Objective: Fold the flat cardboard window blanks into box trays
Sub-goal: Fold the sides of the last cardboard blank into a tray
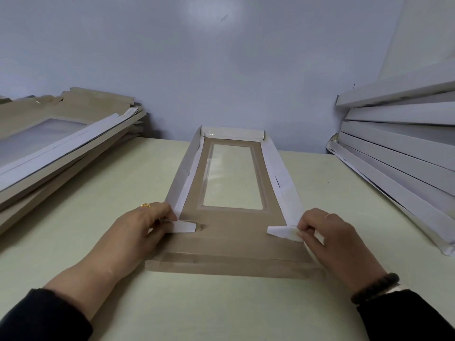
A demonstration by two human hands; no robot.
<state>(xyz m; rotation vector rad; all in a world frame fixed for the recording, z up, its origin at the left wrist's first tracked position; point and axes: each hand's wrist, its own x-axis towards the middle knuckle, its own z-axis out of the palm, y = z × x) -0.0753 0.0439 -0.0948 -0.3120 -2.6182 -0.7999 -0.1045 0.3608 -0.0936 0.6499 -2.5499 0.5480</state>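
Blank [231, 232] btwn hands, L [145, 226] & R [327, 232] pinching near-corner tabs.

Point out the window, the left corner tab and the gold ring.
window [232, 175], head view, middle of the clear film
left corner tab [186, 227], head view, white face
gold ring [145, 205], head view, band on a left-hand finger
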